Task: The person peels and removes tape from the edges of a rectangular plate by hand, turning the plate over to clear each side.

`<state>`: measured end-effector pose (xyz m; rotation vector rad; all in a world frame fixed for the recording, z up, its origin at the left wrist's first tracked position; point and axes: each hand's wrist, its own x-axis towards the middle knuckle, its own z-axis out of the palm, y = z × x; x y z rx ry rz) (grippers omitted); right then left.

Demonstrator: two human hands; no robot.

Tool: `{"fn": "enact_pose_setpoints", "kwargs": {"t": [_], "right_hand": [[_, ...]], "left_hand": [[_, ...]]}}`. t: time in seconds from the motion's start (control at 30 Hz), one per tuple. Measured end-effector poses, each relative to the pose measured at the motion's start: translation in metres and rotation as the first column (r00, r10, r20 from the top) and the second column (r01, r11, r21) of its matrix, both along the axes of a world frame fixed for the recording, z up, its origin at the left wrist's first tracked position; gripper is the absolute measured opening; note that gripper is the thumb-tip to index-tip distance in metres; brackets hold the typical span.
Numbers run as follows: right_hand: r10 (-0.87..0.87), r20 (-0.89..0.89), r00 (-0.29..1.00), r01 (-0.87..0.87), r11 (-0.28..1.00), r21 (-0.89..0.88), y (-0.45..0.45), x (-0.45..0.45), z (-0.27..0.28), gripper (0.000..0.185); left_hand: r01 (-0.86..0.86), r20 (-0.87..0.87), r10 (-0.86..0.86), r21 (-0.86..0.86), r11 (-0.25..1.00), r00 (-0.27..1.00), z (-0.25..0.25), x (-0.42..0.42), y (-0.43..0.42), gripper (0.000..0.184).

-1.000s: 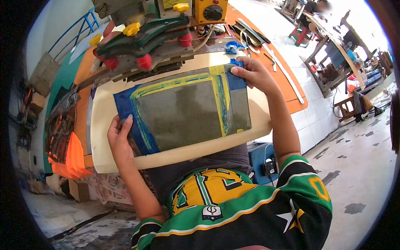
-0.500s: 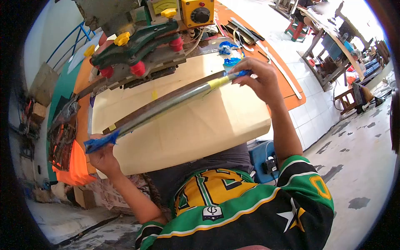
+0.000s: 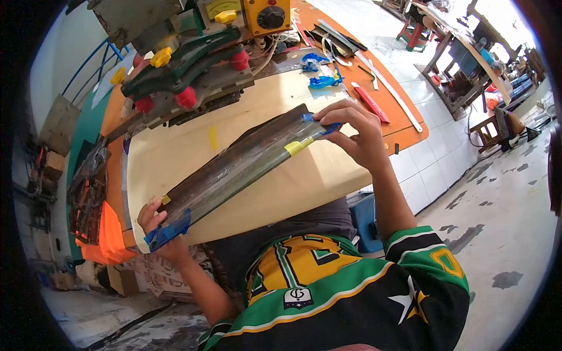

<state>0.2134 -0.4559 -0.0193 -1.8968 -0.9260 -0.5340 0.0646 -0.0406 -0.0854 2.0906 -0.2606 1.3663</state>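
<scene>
Between my two hands I hold a long, dark, flat strip with a clear plastic-like covering (image 3: 240, 155), tilted above a cream-coloured sheet. Blue tape (image 3: 171, 229) wraps its lower left corner, and a yellow tape piece (image 3: 298, 146) sits near the right end. My left hand (image 3: 157, 225) grips the left end, partly behind it. The fingers of my right hand (image 3: 354, 128) pinch the other end, where more blue tape shows. Beneath lies the cream sheet (image 3: 333, 169), with a yellow tape strip (image 3: 213, 138) stuck on it.
A machine with a dark green clamp arm (image 3: 181, 67), yellow knobs and red feet stands at the back. On the orange table (image 3: 410, 114) lie crumpled blue plastic (image 3: 322, 79), a red cutter-like tool (image 3: 370, 103) and a white ruler-like strip (image 3: 395, 93). Orange cloth (image 3: 104, 237) hangs at left.
The strip has turned so its broad dark face shows, and its left end has come lower. Both hands have shifted downward with it. The red tool has come into sight.
</scene>
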Motion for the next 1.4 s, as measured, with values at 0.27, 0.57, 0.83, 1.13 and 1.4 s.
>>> {"fn": "enact_pose_setpoints", "kwargs": {"t": [0.27,0.57,0.83,1.13,1.4], "right_hand": [[0.044,0.151,0.988,-0.042,0.999,-0.019,-0.011,-0.011,0.008,0.019],[0.046,-0.239,0.970,-0.023,0.995,0.096,-0.015,-0.030,0.002,0.010],[-0.082,-0.358,0.930,0.269,0.817,0.511,-0.044,-0.010,0.009,0.010],[0.130,-0.559,0.819,-0.099,0.991,0.086,-0.026,0.007,0.005,0.024],[0.226,-0.597,0.770,-0.315,0.948,-0.049,-0.015,0.022,-0.001,0.021]], "left_hand": [[0.333,0.135,-0.309,-0.230,0.914,0.941,-0.026,0.009,0.000,0.010],[0.229,0.045,-0.226,-0.093,0.969,0.973,-0.023,-0.004,-0.002,0.018],[0.224,0.063,-0.219,-0.080,0.971,0.974,-0.024,-0.005,-0.004,0.020],[0.197,0.012,-0.197,-0.061,0.978,0.980,-0.033,-0.016,0.004,0.016],[0.273,-0.013,-0.274,-0.059,0.960,0.962,-0.040,-0.020,0.012,0.021]]}}
